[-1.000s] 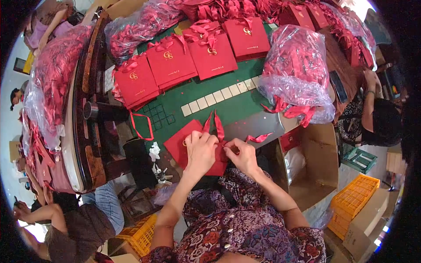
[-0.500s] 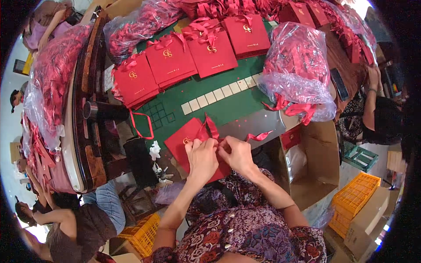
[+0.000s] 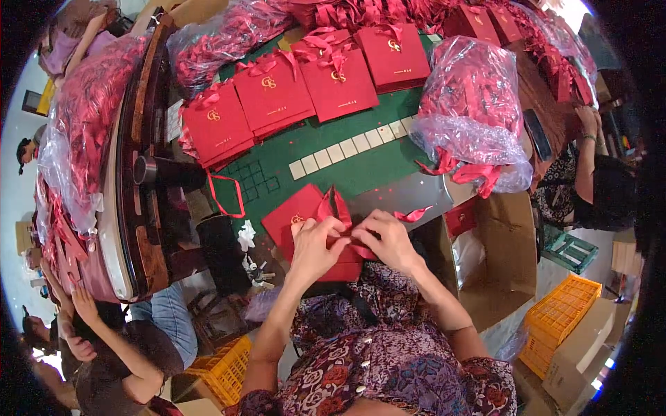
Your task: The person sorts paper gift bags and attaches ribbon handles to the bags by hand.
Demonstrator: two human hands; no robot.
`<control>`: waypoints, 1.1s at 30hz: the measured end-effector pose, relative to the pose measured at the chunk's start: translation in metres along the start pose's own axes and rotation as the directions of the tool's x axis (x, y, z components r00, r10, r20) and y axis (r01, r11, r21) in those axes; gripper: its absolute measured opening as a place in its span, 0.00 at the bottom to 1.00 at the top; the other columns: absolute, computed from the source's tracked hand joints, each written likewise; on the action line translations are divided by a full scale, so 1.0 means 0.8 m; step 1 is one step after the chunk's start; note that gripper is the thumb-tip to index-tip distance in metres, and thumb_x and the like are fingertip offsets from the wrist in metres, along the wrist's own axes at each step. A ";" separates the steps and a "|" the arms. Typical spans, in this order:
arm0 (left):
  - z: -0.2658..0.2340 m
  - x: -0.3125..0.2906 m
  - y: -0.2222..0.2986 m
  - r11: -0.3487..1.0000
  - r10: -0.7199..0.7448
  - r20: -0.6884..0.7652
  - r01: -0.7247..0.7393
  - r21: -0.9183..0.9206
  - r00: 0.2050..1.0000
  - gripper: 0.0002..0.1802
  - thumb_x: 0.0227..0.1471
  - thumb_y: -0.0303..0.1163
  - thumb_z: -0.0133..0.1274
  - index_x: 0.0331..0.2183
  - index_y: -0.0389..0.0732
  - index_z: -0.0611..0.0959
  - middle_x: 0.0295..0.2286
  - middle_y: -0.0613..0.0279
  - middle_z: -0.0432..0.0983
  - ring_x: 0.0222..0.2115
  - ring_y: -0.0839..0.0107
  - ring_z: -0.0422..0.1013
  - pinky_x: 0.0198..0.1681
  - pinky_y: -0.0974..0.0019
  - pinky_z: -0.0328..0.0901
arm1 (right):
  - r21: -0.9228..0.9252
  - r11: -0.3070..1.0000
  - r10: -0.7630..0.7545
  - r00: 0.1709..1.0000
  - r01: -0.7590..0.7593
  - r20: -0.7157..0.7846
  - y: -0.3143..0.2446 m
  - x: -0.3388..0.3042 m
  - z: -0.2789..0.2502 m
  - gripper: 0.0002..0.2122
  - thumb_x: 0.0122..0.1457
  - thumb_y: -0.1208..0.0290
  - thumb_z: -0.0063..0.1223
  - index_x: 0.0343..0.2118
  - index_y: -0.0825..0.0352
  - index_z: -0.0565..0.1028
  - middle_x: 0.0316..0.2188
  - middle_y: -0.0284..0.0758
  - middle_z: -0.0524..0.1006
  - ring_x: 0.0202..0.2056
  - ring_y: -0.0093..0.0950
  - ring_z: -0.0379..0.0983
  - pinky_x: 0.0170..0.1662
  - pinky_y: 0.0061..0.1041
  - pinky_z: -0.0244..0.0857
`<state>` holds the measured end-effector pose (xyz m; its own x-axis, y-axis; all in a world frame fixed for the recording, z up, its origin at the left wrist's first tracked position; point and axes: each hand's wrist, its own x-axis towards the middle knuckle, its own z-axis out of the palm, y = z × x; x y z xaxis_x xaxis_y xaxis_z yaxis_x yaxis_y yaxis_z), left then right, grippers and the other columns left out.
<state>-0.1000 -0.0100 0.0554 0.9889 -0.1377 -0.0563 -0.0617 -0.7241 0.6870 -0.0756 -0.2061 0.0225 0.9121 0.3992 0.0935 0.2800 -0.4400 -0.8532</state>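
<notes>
A flat red paper gift bag (image 3: 300, 216) lies at the near edge of the green table top (image 3: 347, 163). My left hand (image 3: 313, 248) rests on the bag's near part with its fingers pinching a red ribbon (image 3: 334, 205) that loops up from the bag's top edge. My right hand (image 3: 386, 239) is right beside it, fingers closed on the same ribbon near the bag's rim. The two hands touch each other over the bag. A loose piece of red ribbon (image 3: 412, 215) lies just to the right.
Stacks of finished red gift bags (image 3: 272, 93) line the table's far side. A clear plastic sack of red ribbons (image 3: 472, 111) stands at right, more sacks (image 3: 76, 132) at left. An open cardboard box (image 3: 492, 256) and orange crates (image 3: 558, 322) sit lower right. Other people work at left and right.
Both hands have shifted slightly toward me and closer together over the bag. The ribbon loop stays standing above the bag's top edge.
</notes>
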 end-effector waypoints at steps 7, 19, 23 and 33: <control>0.009 -0.007 0.003 0.959 0.269 -0.053 -0.263 0.103 0.962 0.06 0.44 0.31 0.62 0.25 0.48 0.80 0.23 0.69 0.75 0.32 0.66 0.68 0.43 0.58 0.54 | 0.151 0.983 0.047 0.937 -0.105 0.346 0.021 0.018 -0.015 0.09 0.57 0.66 0.57 0.33 0.65 0.82 0.28 0.41 0.75 0.33 0.37 0.75 0.38 0.32 0.68; 0.012 -0.007 0.004 0.885 0.444 -0.040 -0.431 0.179 0.895 0.07 0.43 0.28 0.62 0.27 0.48 0.79 0.26 0.70 0.74 0.32 0.69 0.70 0.43 0.59 0.55 | 0.388 0.823 0.163 0.828 -0.414 0.537 0.048 0.035 -0.011 0.05 0.53 0.74 0.61 0.31 0.70 0.82 0.25 0.32 0.80 0.31 0.19 0.74 0.38 0.23 0.68; 0.012 -0.007 0.010 0.938 0.347 -0.025 -0.346 0.030 0.938 0.07 0.45 0.29 0.62 0.27 0.47 0.79 0.25 0.69 0.75 0.31 0.69 0.71 0.43 0.61 0.55 | 0.441 0.802 0.341 0.916 -0.402 0.214 0.047 0.034 0.000 0.05 0.53 0.74 0.60 0.27 0.70 0.82 0.24 0.30 0.79 0.29 0.18 0.72 0.35 0.21 0.67; 0.013 0.013 0.002 0.998 0.051 -0.224 -0.058 -0.020 0.973 0.06 0.46 0.31 0.62 0.27 0.47 0.79 0.24 0.69 0.77 0.29 0.68 0.73 0.41 0.60 0.54 | 0.169 0.984 0.024 0.978 -0.060 0.208 0.047 0.013 -0.054 0.11 0.58 0.63 0.60 0.34 0.68 0.80 0.27 0.38 0.76 0.32 0.30 0.74 0.37 0.29 0.66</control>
<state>-0.0910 -0.0198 0.0481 0.9895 -0.0195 0.1432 -0.1157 -0.7010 0.7037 -0.0431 -0.2529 0.0136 0.8365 0.5469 -0.0354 0.1702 -0.3206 -0.9318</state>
